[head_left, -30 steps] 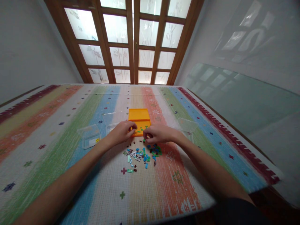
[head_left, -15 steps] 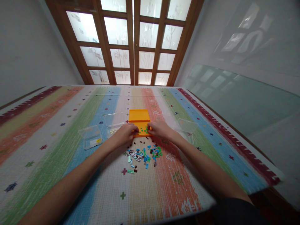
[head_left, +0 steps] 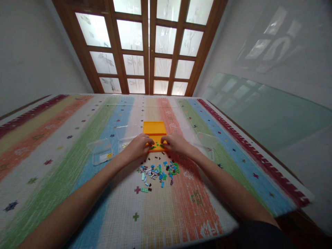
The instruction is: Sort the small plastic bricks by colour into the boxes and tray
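An orange case (head_left: 155, 128) lies unfolded at the middle of the table, its lid leaning back. Small green pieces (head_left: 157, 144) are scattered in its near half. My left hand (head_left: 141, 145) reaches over the case's left edge, fingers bent together at green pieces. Over the right side, my right hand (head_left: 172, 142) has its fingers closed close to other green pieces. Whatever either hand pinches is too small to make out. Nearer to me, a loose pile of blue, green, grey and brown bricks (head_left: 160, 174) lies on the cloth.
A clear box (head_left: 100, 158) with a yellow piece stands at the left. Another clear box (head_left: 120, 145) holding pale pieces is partly behind my left hand. A third clear box (head_left: 213, 154) sits beyond my right forearm. The striped tablecloth (head_left: 124, 221) covers the table.
My right hand has shifted slightly left over the case. The green pieces between the hands lie a little differently. My left hand has barely moved.
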{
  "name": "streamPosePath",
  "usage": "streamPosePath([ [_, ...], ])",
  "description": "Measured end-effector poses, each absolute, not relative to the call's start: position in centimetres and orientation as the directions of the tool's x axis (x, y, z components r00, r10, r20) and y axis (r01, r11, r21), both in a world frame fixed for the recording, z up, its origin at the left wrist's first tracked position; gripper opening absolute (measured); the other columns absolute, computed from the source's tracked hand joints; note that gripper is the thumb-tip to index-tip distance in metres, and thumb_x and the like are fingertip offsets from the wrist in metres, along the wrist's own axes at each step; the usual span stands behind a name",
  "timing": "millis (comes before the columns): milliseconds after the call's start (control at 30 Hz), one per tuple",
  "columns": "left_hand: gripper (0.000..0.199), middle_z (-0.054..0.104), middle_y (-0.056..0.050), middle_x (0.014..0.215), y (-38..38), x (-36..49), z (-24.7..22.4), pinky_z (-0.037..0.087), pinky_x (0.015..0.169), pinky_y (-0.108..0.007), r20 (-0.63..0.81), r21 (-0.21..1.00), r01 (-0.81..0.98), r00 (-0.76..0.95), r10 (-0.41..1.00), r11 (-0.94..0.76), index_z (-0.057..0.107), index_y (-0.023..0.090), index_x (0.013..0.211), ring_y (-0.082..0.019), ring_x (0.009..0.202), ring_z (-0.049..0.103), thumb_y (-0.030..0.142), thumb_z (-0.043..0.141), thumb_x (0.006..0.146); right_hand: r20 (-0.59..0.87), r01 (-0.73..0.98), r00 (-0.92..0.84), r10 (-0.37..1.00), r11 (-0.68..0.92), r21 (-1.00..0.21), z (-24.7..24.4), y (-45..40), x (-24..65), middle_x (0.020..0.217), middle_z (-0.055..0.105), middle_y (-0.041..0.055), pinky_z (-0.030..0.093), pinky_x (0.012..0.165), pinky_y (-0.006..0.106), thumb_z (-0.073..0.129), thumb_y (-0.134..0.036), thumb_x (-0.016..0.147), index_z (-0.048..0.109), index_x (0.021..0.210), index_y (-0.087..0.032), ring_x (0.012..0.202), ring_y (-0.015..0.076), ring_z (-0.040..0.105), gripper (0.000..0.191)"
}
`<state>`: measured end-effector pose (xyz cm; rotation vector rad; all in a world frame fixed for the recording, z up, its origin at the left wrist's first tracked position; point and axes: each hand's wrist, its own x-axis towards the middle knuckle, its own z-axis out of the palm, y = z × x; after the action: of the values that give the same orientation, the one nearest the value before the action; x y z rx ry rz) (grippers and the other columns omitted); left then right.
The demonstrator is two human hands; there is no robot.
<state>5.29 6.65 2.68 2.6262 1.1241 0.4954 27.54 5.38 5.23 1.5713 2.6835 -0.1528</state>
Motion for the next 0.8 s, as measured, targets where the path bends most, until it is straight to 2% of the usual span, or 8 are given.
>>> streamPosePath([
  [133,0.024,0.076,-0.011,0.092,6.0,5.2,3.6,0.053,0.083,-0.034,0.205,0.35,0.625,0.676,0.708,-0.698,0.08,0.017,0.097,-0.023,0.089,0.067,0.008,0.059,0.088,-0.085,0.853,-0.521,0.85,0.514,-0.092,5.1,5.3,27.4,0.094,0.08,0.0104,0.037,0.069,0.029,0.057,-0.02,0.094,0.079,0.112,-0.022,0.081,0.0207,0.067,0.029],
  [333,0.022,0.073,-0.013,0.095,4.9,5.2,4.4,0.052,0.082,-0.035,0.162,0.367,0.58,0.73,0.664,-0.727,0.078,0.013,0.103,-0.024,0.089,0.066,0.012,0.058,0.092,-0.1,0.861,-0.508,0.856,0.504,-0.067,5.1,5.3,27.5,0.099,0.08,0.0118,0.037,0.068,0.028,0.056,-0.019,0.095,0.079,0.115,-0.019,0.083,0.02,0.067,0.03],
  [500,0.015,0.073,-0.007,0.088,3.6,5.7,5.0,0.051,0.075,-0.028,0.071,0.425,0.483,0.825,0.56,-0.765,0.076,0.017,0.096,-0.017,0.077,0.065,0.015,0.061,0.093,-0.113,0.849,-0.528,0.842,0.523,-0.073,6.7,5.0,27.8,0.094,0.079,0.0105,0.037,0.067,0.027,0.06,-0.02,0.093,0.079,0.112,-0.017,0.079,0.0189,0.065,0.028],
  [567,0.014,0.073,-0.004,0.086,3.1,6.0,5.1,0.05,0.073,-0.025,0.034,0.453,0.442,0.859,0.51,-0.774,0.074,0.018,0.088,-0.015,0.074,0.065,0.011,0.061,0.09,-0.144,0.799,-0.6,0.787,0.585,-0.137,7.4,4.8,28.0,0.086,0.078,0.0077,0.036,0.064,0.026,0.063,-0.019,0.09,0.081,0.107,-0.016,0.072,0.0161,0.062,0.024],
  [667,0.015,0.073,-0.003,0.084,2.8,6.2,4.9,0.049,0.07,-0.024,-0.002,0.48,0.414,0.882,0.471,-0.774,0.072,0.017,0.083,-0.014,0.072,0.065,0.007,0.062,0.085,-0.195,0.663,-0.746,0.637,0.683,-0.305,8.1,4.3,28.1,0.076,0.075,0.0024,0.037,0.062,0.024,0.066,-0.013,0.084,0.082,0.099,-0.016,0.063,0.0114,0.057,0.022],
  [800,0.014,0.074,-0.004,0.082,3.1,6.1,4.7,0.049,0.07,-0.024,-0.027,0.501,0.404,0.891,0.453,-0.765,0.074,0.017,0.085,-0.016,0.074,0.066,0.007,0.064,0.083,-0.266,0.539,-0.842,0.47,0.706,-0.46,7.8,3.6,27.5,0.079,0.076,0.0002,0.038,0.06,0.022,0.069,-0.013,0.082,0.083,0.1,-0.019,0.063,0.0101,0.058,0.023],
])
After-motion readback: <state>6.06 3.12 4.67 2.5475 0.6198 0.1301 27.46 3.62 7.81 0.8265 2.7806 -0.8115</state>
